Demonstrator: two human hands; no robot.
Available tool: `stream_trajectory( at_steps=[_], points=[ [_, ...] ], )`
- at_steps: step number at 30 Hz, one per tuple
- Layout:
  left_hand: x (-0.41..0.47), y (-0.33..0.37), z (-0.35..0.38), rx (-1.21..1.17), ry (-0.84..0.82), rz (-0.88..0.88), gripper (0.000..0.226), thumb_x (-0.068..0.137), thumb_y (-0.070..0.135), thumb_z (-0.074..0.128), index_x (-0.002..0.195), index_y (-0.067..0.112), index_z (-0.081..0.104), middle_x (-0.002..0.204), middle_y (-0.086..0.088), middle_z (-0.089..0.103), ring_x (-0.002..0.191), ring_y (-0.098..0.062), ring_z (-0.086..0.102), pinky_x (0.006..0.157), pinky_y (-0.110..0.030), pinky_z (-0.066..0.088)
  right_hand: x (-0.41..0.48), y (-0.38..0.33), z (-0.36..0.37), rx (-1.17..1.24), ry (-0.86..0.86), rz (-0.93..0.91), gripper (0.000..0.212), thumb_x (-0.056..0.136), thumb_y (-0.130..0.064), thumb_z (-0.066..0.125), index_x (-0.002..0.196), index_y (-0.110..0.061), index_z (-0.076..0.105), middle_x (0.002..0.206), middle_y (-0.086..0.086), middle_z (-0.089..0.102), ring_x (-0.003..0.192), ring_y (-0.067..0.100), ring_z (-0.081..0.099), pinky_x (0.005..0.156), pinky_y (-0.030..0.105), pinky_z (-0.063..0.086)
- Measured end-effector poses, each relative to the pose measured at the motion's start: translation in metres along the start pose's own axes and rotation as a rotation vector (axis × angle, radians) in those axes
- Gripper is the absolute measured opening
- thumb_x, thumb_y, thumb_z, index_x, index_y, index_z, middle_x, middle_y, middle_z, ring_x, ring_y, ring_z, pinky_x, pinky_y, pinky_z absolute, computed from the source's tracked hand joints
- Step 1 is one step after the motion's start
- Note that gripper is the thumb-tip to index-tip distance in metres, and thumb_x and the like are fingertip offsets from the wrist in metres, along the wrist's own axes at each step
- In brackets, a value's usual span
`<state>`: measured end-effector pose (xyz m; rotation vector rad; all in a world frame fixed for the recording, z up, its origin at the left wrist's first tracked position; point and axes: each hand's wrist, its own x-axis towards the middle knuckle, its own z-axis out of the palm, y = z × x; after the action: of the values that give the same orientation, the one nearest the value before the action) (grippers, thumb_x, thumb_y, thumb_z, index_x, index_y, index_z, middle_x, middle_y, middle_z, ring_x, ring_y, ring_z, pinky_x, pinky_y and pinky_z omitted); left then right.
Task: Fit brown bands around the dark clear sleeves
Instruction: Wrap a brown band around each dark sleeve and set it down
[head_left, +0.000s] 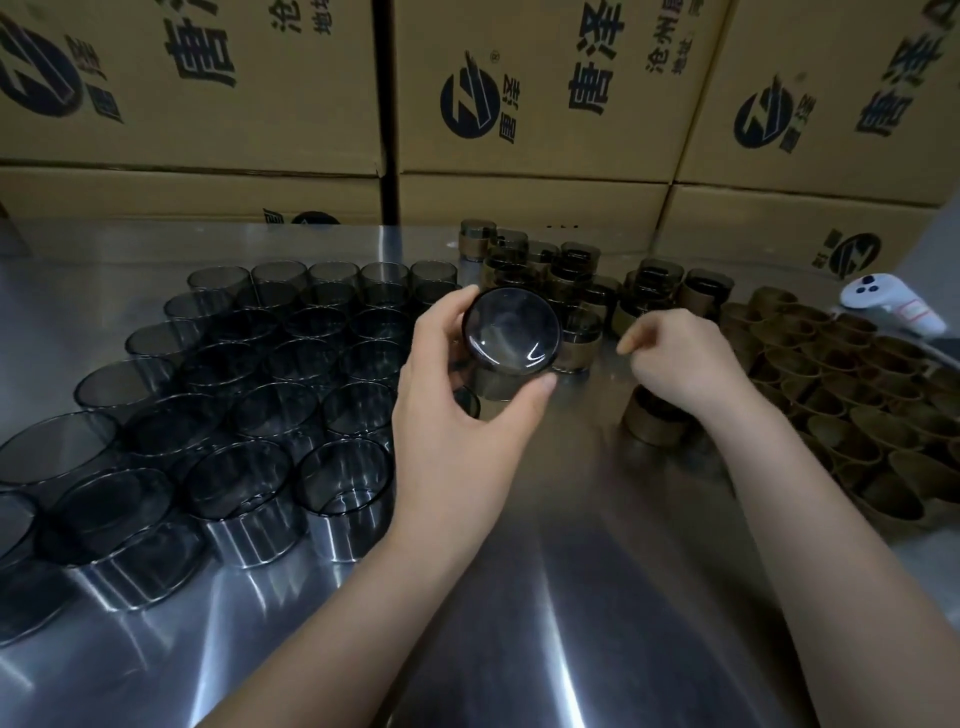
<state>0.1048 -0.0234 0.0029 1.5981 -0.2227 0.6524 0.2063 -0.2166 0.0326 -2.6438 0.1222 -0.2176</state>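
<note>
My left hand (457, 384) grips one dark clear sleeve (511, 332) above the table, its closed round end tilted toward me. My right hand (675, 358) hovers to its right with fingers loosely curled and nothing in them; a brown band (649, 421) stands on the table just under that wrist. Several bare dark sleeves (249, 374) stand in rows on the left. Several loose brown bands (841, 395) are packed together on the right. Behind the hands, several sleeves with bands fitted (550, 270) are stacked.
The work surface is a shiny steel table (519, 597). Printed cardboard boxes (519, 104) form a wall along its far edge. A white handheld controller (883, 306) lies at the far right beside the bands.
</note>
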Motion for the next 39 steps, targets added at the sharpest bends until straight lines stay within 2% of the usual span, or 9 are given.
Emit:
stream_trajectory(
  at_steps=[6,11,13,17,21,26,29,34,39],
  points=[
    [0.002,0.004,0.001,-0.132,-0.002,-0.079,0.069,0.079,0.008,0.081,0.135,0.034,0.049,0.127,0.01,0.059,0.118,-0.002,0.057,0.101,-0.02,0.046,0.001,0.013,-0.013,-0.126,-0.372,0.181,0.015,0.09,-0.013,0.057,0.093,-0.024,0.067,0.105,0.004,0.063,0.107,0.028,0.056,0.104,0.051,0.041],
    [0.005,0.003,0.001,-0.276,0.018,-0.236,0.07,0.078,0.008,0.081,0.136,0.026,0.046,0.132,0.004,0.059,0.12,-0.006,0.059,0.106,-0.029,0.048,0.003,0.015,-0.009,-0.171,-0.331,0.181,0.01,0.091,-0.014,0.063,0.087,-0.023,0.065,0.104,0.006,0.064,0.107,0.03,0.056,0.108,0.053,0.037],
    [0.006,0.003,0.0,-0.332,-0.004,-0.242,0.057,0.08,0.003,0.078,0.131,0.013,0.055,0.121,0.001,0.068,0.11,-0.006,0.065,0.096,-0.021,0.052,0.004,0.015,-0.008,-0.113,-0.273,0.166,0.008,0.089,-0.013,0.066,0.085,-0.021,0.067,0.098,0.005,0.066,0.101,0.027,0.059,0.103,0.049,0.042],
    [0.008,0.001,-0.001,-0.385,-0.028,-0.247,0.04,0.082,0.0,0.074,0.119,0.01,0.064,0.11,0.0,0.073,0.104,-0.008,0.068,0.085,-0.016,0.052,0.002,0.012,-0.009,0.188,-0.255,0.095,0.01,0.084,-0.014,0.074,0.075,-0.016,0.072,0.089,0.0,0.067,0.087,0.013,0.058,0.066,0.026,0.043],
    [0.009,0.0,-0.001,-0.43,-0.011,-0.301,0.047,0.082,0.002,0.074,0.125,0.015,0.061,0.124,-0.006,0.066,0.11,-0.012,0.066,0.089,-0.022,0.055,0.0,0.005,-0.005,0.407,-0.249,-0.01,0.017,0.084,-0.018,0.074,0.068,-0.019,0.072,0.076,-0.003,0.073,0.075,0.014,0.068,0.065,0.025,0.05],
    [0.009,0.001,0.0,-0.533,-0.021,-0.38,0.052,0.083,-0.002,0.071,0.125,0.024,0.058,0.118,0.0,0.066,0.107,-0.013,0.067,0.096,-0.042,0.056,-0.005,-0.004,0.002,0.615,-0.277,-0.13,0.009,0.092,-0.018,0.065,0.084,-0.014,0.066,0.072,-0.003,0.073,0.064,0.026,0.069,0.066,0.037,0.057],
    [0.01,0.0,-0.001,-0.601,-0.034,-0.423,0.053,0.084,-0.006,0.068,0.122,0.031,0.059,0.112,0.004,0.067,0.096,-0.007,0.07,0.089,-0.038,0.059,-0.012,-0.012,0.003,0.77,-0.26,-0.202,0.013,0.096,-0.016,0.058,0.095,-0.014,0.071,0.071,-0.003,0.068,0.064,0.016,0.064,0.055,0.026,0.052],
    [0.012,-0.002,-0.001,-0.62,-0.021,-0.452,0.058,0.085,-0.012,0.064,0.129,0.026,0.056,0.108,0.0,0.068,0.093,-0.011,0.071,0.087,-0.031,0.059,-0.026,-0.024,0.002,0.952,-0.194,-0.275,0.033,0.1,-0.015,0.048,0.113,0.012,0.062,0.102,0.033,0.058,0.077,0.018,0.059,0.052,0.019,0.047],
    [0.012,-0.002,-0.001,-0.608,-0.066,-0.471,0.067,0.085,-0.016,0.061,0.138,0.022,0.052,0.134,-0.011,0.06,0.114,-0.02,0.066,0.096,-0.035,0.055,-0.041,-0.041,0.007,1.001,-0.205,-0.393,0.029,0.09,-0.026,0.047,0.093,-0.031,0.076,0.095,0.001,0.07,0.091,0.022,0.06,0.061,0.024,0.047]
  ],
)
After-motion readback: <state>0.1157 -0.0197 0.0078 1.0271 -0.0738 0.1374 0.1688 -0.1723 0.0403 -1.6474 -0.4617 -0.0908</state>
